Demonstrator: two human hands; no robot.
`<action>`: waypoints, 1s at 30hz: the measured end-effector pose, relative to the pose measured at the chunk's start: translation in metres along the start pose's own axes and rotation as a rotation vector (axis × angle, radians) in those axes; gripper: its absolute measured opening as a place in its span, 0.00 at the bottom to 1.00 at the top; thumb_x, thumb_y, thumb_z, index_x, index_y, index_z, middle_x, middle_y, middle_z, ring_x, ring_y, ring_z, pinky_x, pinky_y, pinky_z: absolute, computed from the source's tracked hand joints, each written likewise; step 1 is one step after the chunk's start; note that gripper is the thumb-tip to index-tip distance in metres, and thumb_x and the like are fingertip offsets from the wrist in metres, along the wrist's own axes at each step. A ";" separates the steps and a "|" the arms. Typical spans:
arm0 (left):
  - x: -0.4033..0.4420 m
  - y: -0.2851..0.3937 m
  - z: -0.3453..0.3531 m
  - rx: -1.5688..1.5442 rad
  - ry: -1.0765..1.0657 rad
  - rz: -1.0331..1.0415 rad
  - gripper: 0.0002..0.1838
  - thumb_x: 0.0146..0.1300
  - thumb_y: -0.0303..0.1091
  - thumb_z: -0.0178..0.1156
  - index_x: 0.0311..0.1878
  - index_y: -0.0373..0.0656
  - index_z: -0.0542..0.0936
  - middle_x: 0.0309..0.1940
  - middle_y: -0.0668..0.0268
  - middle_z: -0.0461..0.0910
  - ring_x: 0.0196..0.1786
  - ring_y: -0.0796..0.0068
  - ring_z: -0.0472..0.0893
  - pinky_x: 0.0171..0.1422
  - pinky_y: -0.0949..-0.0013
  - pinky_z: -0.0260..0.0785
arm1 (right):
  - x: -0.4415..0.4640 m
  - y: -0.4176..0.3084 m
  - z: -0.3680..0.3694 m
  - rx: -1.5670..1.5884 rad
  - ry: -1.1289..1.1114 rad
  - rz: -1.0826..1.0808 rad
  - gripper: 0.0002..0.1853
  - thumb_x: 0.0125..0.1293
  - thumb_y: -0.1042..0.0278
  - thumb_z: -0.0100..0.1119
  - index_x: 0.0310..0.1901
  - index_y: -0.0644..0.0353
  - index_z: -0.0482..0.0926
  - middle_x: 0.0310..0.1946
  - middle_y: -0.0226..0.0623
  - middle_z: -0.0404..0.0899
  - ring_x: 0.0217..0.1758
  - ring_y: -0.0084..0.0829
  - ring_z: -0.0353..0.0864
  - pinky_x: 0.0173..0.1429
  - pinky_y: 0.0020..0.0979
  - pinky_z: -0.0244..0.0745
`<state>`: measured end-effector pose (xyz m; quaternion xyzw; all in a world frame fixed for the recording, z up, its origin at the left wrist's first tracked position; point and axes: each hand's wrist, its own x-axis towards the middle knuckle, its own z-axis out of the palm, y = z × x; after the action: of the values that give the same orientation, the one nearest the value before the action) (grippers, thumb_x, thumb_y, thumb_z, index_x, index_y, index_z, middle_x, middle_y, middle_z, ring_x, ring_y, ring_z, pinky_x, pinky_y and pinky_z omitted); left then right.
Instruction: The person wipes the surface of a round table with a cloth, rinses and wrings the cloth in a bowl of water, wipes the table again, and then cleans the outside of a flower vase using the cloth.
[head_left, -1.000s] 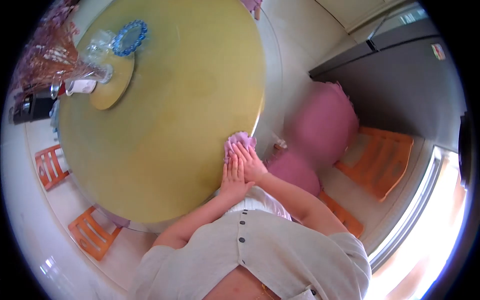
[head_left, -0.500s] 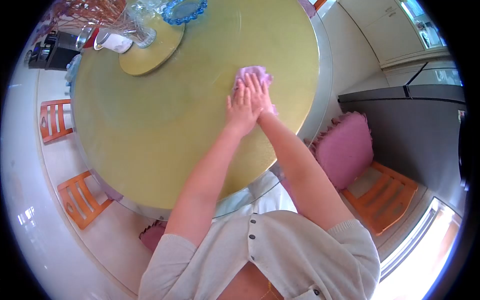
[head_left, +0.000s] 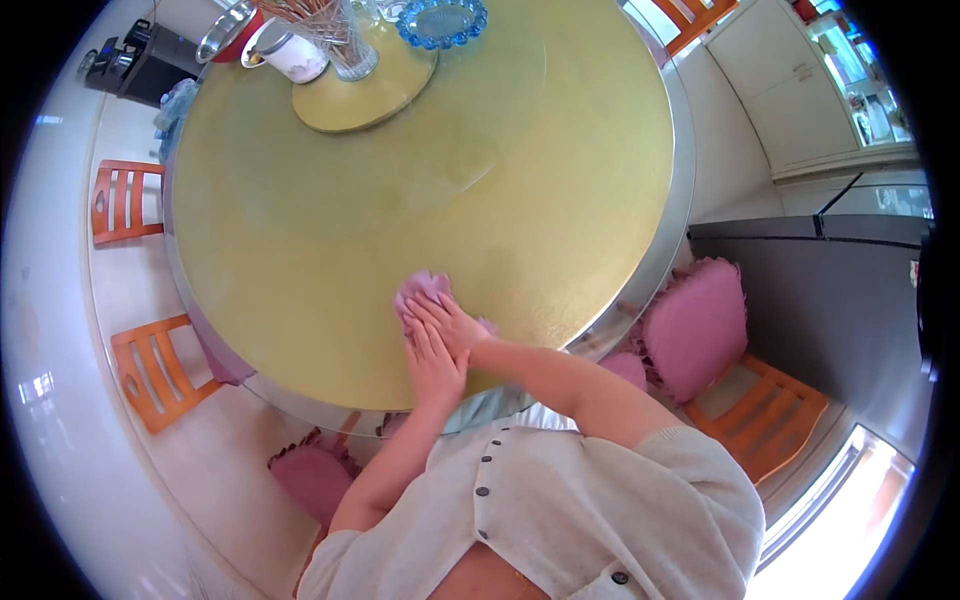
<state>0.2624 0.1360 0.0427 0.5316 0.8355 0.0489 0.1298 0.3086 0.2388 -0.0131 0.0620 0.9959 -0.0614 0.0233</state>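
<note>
A crumpled pink cloth point(head_left: 424, 284) lies on the yellow-green round table point(head_left: 330, 230), near its front edge. My right hand point(head_left: 450, 325) presses down on it with fingers stretched over the fabric, and a corner of cloth shows beside the wrist. My left hand point(head_left: 433, 362) lies flat against my right hand, overlapping it, its straight fingers reaching toward the cloth. The overlap hides part of both palms and the middle of the cloth.
Toward the back, a round raised board point(head_left: 350, 112) bears a glass vase point(head_left: 350, 55) and a white mug point(head_left: 297, 58). A blue glass dish point(head_left: 442, 22) is beside them. Wooden chairs surround the table; one with a pink cushion point(head_left: 697, 325) stands at right by a grey refrigerator point(head_left: 830, 280).
Both hands and the cloth have come back toward my body and to the left across the tabletop. The view has shifted, showing more of the front chairs.
</note>
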 end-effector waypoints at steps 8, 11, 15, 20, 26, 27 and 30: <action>0.026 0.061 0.018 -0.087 0.073 -0.004 0.52 0.60 0.53 0.59 0.71 0.18 0.47 0.74 0.32 0.41 0.78 0.37 0.42 0.80 0.44 0.34 | -0.036 0.056 -0.012 0.265 0.003 -0.024 0.35 0.71 0.51 0.38 0.76 0.56 0.51 0.79 0.38 0.44 0.82 0.38 0.39 0.81 0.45 0.34; 0.069 0.097 0.024 -0.130 0.044 0.022 0.52 0.61 0.52 0.59 0.72 0.20 0.46 0.74 0.33 0.40 0.78 0.37 0.41 0.80 0.44 0.33 | -0.045 0.104 -0.013 0.096 0.019 0.053 0.34 0.71 0.51 0.37 0.76 0.55 0.51 0.79 0.38 0.45 0.82 0.38 0.40 0.81 0.46 0.35; 0.136 0.148 0.048 -0.125 0.017 0.137 0.53 0.61 0.54 0.59 0.73 0.22 0.46 0.75 0.35 0.39 0.78 0.38 0.41 0.80 0.44 0.32 | -0.076 0.190 -0.016 -0.025 -0.081 0.224 0.35 0.71 0.52 0.37 0.76 0.55 0.49 0.80 0.37 0.40 0.83 0.37 0.35 0.81 0.47 0.33; 0.202 0.237 0.041 -0.231 0.021 0.243 0.51 0.61 0.55 0.59 0.74 0.26 0.48 0.76 0.42 0.43 0.79 0.42 0.43 0.80 0.46 0.35 | -0.133 0.280 -0.021 -0.026 0.013 0.446 0.34 0.70 0.51 0.38 0.76 0.54 0.52 0.79 0.36 0.41 0.83 0.35 0.36 0.81 0.47 0.35; 0.231 0.244 0.071 -0.538 0.080 0.206 0.42 0.65 0.46 0.57 0.75 0.35 0.53 0.77 0.48 0.47 0.79 0.52 0.48 0.80 0.47 0.40 | -0.174 0.324 -0.058 0.255 -0.003 0.387 0.37 0.67 0.52 0.46 0.75 0.55 0.54 0.78 0.40 0.46 0.82 0.40 0.42 0.80 0.48 0.38; 0.230 0.235 0.062 -0.487 0.080 0.162 0.40 0.66 0.44 0.56 0.75 0.37 0.53 0.77 0.50 0.46 0.79 0.54 0.49 0.80 0.46 0.40 | -0.179 0.327 -0.068 0.332 -0.010 0.454 0.36 0.66 0.53 0.49 0.74 0.56 0.56 0.77 0.43 0.48 0.81 0.42 0.44 0.80 0.48 0.40; 0.222 0.228 0.035 -0.260 0.083 0.023 0.38 0.67 0.42 0.55 0.76 0.40 0.53 0.78 0.54 0.45 0.79 0.57 0.49 0.79 0.43 0.39 | -0.189 0.324 -0.073 0.314 0.068 0.646 0.36 0.64 0.54 0.53 0.72 0.59 0.61 0.75 0.48 0.52 0.79 0.45 0.48 0.80 0.48 0.41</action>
<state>0.3821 0.4319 0.0225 0.5175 0.8205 0.1804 0.1625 0.5341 0.5438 0.0309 0.3782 0.9037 -0.2009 -0.0014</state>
